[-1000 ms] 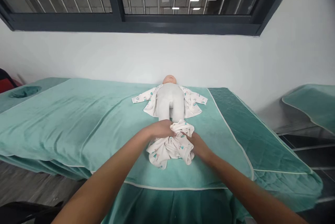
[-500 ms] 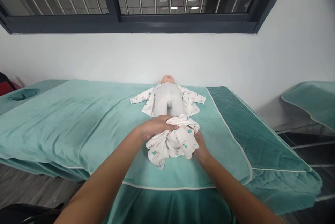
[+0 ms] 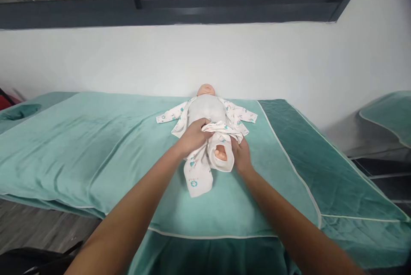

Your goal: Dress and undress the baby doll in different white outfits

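Note:
A baby doll (image 3: pixel 207 108) lies on its back on a green bed, its head by the wall. Its arms are in an open white printed jacket (image 3: pixel 180 127) spread out at both sides. My left hand (image 3: pixel 195 137) and my right hand (image 3: pixel 240 153) grip a pair of white printed baby pants (image 3: pixel 199 176) by the waist, over the doll's legs. The doll's foot (image 3: pixel 220 153) shows through the cuff of one pant leg. The other pant leg hangs flat toward me, with no foot visible in it. The doll's upper legs are hidden behind cloth and hands.
The bed's green cover (image 3: pixel 80 150) stretches left, with a face hole near its far left end. A darker green quilted part (image 3: pixel 337 172) lies right. Behind stand a white wall (image 3: pixel 160 61) and a dark window frame (image 3: pixel 240 7). Another green-covered surface (image 3: pixel 388 114) is at far right.
Both hands have moved forward with the bunched pants onto the doll's legs. One foot now shows at a leg opening, and the other pant leg has dropped loose. The view has tilted down slightly.

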Available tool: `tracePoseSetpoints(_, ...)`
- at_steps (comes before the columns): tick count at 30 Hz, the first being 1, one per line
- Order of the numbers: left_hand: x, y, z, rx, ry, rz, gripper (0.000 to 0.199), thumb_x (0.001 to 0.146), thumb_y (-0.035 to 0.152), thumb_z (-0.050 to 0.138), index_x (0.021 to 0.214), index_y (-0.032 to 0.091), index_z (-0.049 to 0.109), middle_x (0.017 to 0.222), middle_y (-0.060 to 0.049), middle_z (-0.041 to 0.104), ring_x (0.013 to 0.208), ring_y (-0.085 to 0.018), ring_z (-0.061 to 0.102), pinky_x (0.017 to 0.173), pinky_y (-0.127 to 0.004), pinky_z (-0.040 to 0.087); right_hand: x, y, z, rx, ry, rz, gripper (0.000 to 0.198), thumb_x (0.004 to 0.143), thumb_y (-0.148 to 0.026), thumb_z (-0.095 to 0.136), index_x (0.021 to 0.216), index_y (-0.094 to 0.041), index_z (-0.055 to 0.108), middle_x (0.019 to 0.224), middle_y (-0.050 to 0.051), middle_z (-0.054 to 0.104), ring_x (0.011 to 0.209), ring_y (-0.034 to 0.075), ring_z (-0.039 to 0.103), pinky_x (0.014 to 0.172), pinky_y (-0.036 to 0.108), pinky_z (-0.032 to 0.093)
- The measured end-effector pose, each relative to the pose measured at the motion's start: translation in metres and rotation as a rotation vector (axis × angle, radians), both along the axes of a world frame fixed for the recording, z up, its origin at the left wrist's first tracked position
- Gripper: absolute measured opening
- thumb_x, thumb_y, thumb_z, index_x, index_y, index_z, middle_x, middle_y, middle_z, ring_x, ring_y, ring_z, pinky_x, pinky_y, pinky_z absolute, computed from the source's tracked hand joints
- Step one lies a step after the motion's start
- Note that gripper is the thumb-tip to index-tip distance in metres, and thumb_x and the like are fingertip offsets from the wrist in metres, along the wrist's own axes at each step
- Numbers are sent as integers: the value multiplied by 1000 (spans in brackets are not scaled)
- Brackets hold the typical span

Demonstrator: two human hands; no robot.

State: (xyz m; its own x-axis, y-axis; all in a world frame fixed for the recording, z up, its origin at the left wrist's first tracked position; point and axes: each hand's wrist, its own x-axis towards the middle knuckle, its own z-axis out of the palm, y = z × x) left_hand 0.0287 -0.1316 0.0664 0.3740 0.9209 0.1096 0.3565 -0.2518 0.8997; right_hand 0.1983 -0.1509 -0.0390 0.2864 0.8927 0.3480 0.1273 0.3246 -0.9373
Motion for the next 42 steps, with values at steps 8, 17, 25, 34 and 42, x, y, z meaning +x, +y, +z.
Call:
tracePoseSetpoints(8, 0, -3, 5, -20, 143, -96, 20, 80, 31, 57, 96, 20, 57, 97, 0, 62, 91, -19, 57, 79, -30, 43, 12, 22, 3, 24, 44, -23, 25, 87, -39, 52, 97, -20, 64, 110, 8, 69, 109, 23, 60, 100, 39, 42)
tracePoseSetpoints(17, -2, 0, 3, -47, 149, -175, 35, 71, 18, 56, 106, 21, 60, 106, -1, 64, 97, -22, 59, 82, -30, 45, 14, 16, 8, -47, 129, -13, 34, 88, -43, 52, 110, -23, 67, 116, 7, 70, 118, 24, 57, 105, 41, 39)
tracePoseSetpoints(25, 18, 30, -9, 165, 135, 176, 19, 70, 13, 56, 87, 19, 63, 92, -2, 68, 89, -21, 59, 82, -31, 42, 9, 30, 13, -18, 125, -23, 29, 87, -39, 49, 104, -22, 66, 116, 6, 69, 116, 22, 56, 107, 39, 37)
tracePoseSetpoints(34, -17, 35, -15, -289, -397, -56, 30, 70, 33, 76, 90, 18, 59, 86, 1, 60, 75, -13, 56, 69, -24, 43, 20, 53, 31, -32, -146, 91, 18, 75, -29, 65, 90, -23, 60, 90, -1, 63, 84, 18, 56, 80, 32, 46)
tracePoseSetpoints(42, -20, 45, -37, -271, -625, 75, 35, 62, 34, 82, 85, 18, 60, 76, 3, 60, 65, -11, 56, 62, -22, 43, -6, 81, 114, -155, -466, 750, 30, 68, -35, 79, 91, -20, 67, 83, -2, 63, 73, 14, 55, 60, 23, 40)
